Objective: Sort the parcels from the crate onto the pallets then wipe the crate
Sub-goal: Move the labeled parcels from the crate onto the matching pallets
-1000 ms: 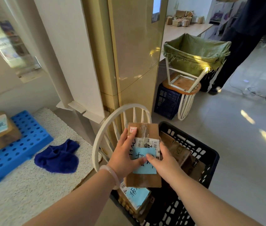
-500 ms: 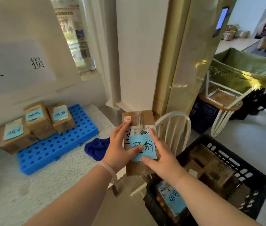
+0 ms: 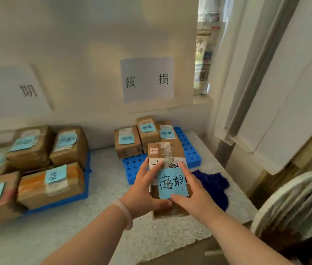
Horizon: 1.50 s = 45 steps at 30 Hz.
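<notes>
While both hands grip it, the parcel (image 3: 167,170) hangs in the air in front of the right blue pallet (image 3: 191,153), its blue note facing the camera. The left hand (image 3: 144,190) and right hand (image 3: 194,194) clamp its sides, fingers spread. Three labelled boxes (image 3: 145,134) sit on that pallet; left of it another loaded pallet (image 3: 86,180); just right, a blue cloth (image 3: 214,186).

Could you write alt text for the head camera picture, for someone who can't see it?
Two bare hands, left hand and right hand, hold a cardboard parcel with a blue handwritten note. Beyond it, labelled parcels sit on two blue pallets beneath paper wall signs.
</notes>
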Available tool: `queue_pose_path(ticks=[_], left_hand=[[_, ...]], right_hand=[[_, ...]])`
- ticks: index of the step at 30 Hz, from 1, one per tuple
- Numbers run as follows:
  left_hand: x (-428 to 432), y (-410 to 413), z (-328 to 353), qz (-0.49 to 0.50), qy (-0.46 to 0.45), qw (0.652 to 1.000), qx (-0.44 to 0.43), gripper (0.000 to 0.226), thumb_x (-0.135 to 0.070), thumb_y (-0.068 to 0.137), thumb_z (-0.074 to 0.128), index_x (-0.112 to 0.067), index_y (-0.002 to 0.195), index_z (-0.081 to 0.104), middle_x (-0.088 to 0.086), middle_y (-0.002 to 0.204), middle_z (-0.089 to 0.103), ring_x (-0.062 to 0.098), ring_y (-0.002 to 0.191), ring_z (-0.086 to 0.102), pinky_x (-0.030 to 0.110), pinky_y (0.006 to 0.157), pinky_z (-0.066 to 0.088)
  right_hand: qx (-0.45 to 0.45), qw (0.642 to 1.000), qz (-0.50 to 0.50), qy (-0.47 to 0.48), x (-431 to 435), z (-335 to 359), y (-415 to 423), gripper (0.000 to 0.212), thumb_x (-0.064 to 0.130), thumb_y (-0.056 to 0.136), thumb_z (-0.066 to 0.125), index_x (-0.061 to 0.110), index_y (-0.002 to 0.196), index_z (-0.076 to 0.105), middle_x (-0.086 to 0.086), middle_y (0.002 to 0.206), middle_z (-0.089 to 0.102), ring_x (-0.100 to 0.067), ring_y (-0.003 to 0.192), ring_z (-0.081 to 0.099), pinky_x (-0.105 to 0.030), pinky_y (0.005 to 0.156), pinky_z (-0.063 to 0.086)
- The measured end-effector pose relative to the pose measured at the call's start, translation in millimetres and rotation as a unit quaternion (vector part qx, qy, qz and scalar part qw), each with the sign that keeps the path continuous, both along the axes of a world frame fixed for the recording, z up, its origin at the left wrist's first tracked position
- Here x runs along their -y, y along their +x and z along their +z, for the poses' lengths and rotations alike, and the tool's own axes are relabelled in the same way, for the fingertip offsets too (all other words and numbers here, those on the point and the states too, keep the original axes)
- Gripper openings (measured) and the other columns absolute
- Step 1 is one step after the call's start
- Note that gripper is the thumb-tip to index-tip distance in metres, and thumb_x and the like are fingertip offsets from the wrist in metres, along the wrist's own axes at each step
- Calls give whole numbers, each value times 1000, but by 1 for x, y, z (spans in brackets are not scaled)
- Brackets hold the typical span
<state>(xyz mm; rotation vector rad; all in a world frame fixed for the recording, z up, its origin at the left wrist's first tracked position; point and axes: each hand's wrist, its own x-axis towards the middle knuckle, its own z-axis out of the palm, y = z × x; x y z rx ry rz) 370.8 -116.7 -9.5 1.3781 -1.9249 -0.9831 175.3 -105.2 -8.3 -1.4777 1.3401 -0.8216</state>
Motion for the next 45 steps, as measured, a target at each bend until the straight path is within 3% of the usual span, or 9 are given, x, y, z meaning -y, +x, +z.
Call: queue_pose_path(ticks=[10,12,18,22,25,30,35,41,45], left_hand=[[-40,159,4,174,32,984,0,104,-38,68,87,-57,144,18,-24,147,2,6,137,15,30,115,31],[-42,178,8,198,36,979,-15,100,-36,70,85,-56,144,20,-22,145,8,6,138,14,29,115,28],[-29,222,16,245,38,968,-28,94,-31,76,82,-51,145,22,-21,142,11,-2,128,12,-6,90,23],[-12,241,24,273,41,961,-24,90,-32,76,82,-56,141,26,-19,141,13,5,132,20,11,101,39],[-4,254,27,293,36,955,-28,88,-29,78,81,-55,140,24,-20,140,12,1,128,18,-2,85,37],[8,280,31,318,33,947,-26,89,-26,80,79,-47,146,23,-17,144,11,2,130,18,-7,79,32],[7,305,28,315,16,948,-33,88,-28,80,79,-52,142,22,-27,140,11,-2,129,19,-10,82,24],[-14,378,51,317,-17,947,-47,87,-32,78,81,-61,136,23,-37,134,11,-13,123,25,1,92,36],[-34,439,65,306,-17,951,-39,87,-30,75,82,-61,134,25,-35,135,12,-2,131,23,13,97,44]], right_hand=[[-20,990,138,-24,15,0,164,93,22,85,75,55,146,14,12,135,33,-8,123,42,-18,86,51],[-24,987,155,-22,23,5,185,93,26,84,76,57,146,13,11,136,34,-8,123,42,-25,94,51],[-37,979,197,-34,52,14,235,91,30,86,74,54,148,12,15,132,31,-1,119,38,-13,88,44],[-33,977,210,-30,77,15,261,90,32,86,74,53,147,12,16,130,30,-2,120,38,-13,84,45],[-30,973,228,-31,94,18,280,90,30,86,74,52,147,12,14,130,31,0,115,37,-9,76,42],[-37,967,250,-45,114,19,313,92,34,83,76,53,147,13,11,137,34,-7,123,38,-28,102,44],[-36,968,243,-58,108,21,337,90,29,85,74,49,149,14,12,135,30,-5,122,36,-12,87,42],[-15,965,239,-110,87,51,401,87,35,84,75,64,136,12,23,132,29,2,126,32,-22,104,37],[-8,965,236,-112,65,56,457,86,40,83,74,66,135,11,24,134,29,6,125,32,-19,103,38]])
